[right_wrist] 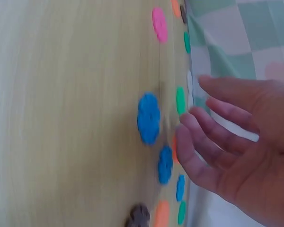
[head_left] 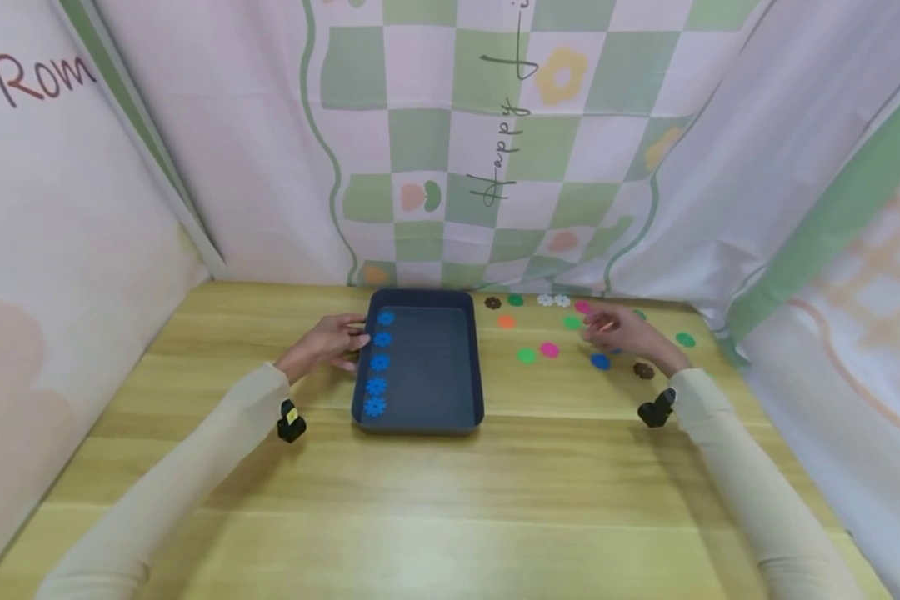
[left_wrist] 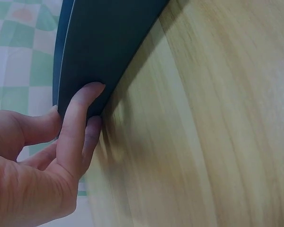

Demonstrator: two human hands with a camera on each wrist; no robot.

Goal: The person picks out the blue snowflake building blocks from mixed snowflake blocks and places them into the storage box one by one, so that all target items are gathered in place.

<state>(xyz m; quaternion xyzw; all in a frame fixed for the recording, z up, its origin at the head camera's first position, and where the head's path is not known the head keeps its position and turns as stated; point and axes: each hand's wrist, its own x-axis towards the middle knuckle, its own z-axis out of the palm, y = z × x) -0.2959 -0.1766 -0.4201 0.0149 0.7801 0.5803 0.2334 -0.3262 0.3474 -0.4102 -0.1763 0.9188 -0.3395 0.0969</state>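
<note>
A dark blue-grey rectangular tray (head_left: pixel 435 371) lies on the table, with a column of several blue flower-shaped pieces (head_left: pixel 379 362) along its left side. My left hand (head_left: pixel 328 340) holds the tray's left wall; in the left wrist view the thumb is at the rim and the fingers are against the outer side. Over the scattered pieces at the right hovers my right hand (head_left: pixel 624 330), fingers loosely bent and holding nothing visible. Close below it are a blue flower piece (right_wrist: pixel 148 118), a second blue piece (right_wrist: pixel 165 164) and a dark brown piece (head_left: pixel 643 371).
Right of the tray lie pink (head_left: pixel 549 350), light green (head_left: pixel 526 356), orange (head_left: pixel 506 322), white (head_left: pixel 545 300) and dark green pieces (head_left: pixel 686 340). A checked curtain (head_left: pixel 487 142) hangs along the table's back edge. Bare wood (head_left: pixel 420 508) shows in front of the tray.
</note>
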